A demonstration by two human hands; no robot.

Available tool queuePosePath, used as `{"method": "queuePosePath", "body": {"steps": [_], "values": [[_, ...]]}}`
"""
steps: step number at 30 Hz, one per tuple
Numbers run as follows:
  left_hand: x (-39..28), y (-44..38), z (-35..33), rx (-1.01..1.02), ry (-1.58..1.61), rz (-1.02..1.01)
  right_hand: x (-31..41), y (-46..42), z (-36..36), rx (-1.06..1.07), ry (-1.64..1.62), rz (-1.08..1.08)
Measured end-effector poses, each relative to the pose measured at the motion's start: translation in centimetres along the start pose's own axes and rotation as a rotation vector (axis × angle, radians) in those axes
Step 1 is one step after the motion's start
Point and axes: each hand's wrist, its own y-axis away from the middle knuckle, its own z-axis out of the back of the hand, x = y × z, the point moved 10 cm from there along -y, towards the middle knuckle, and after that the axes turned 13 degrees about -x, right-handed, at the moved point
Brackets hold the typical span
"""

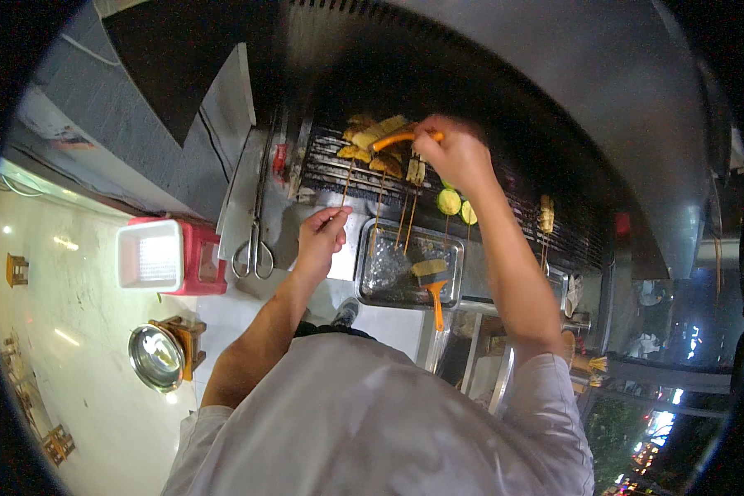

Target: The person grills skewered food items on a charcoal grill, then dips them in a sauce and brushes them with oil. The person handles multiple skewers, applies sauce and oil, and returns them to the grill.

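My right hand (456, 149), slightly blurred, grips the orange handle of a basting brush (403, 137) above the grill (328, 162). The pale bristles of this brush lie against skewered food at the grill's left end. With its fingertips, my left hand (323, 239) pinches the stick of a skewer of yellow slices (354, 154). Beside it are a skewer with a browned piece (385, 165) and one of pale pieces (416, 170). Green-rimmed round slices (449, 202), on sticks, lie below my right wrist. The sticks point towards me.
A metal tray (378, 291) in front of the grill holds a second orange-handled brush (435, 297). Long metal tongs (254, 254) lie left of it. More skewers (546, 214) rest farther right. A white basket (150, 255) and a steel bowl (156, 358) stand at left.
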Motion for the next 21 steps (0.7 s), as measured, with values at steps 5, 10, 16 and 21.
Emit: {"method": "queuePosePath", "body": {"steps": [5,10,16,21], "values": [[-0.5,-0.5,0.0,0.002,0.044,0.005,0.3,1.0,1.8,-0.064,-0.011,-0.017],[-0.2,0.1,-0.3,0.033,0.102,0.101,1.2,-2.7,2.1,-0.029,-0.065,-0.002],[0.7,-0.4,-0.5,0.085,0.103,0.172,2.0,-4.7,-0.5,-0.015,0.037,-0.021],[3.3,-1.7,0.4,0.148,0.224,0.29,2.1,-1.3,-0.2,-0.223,0.011,-0.033]]}}
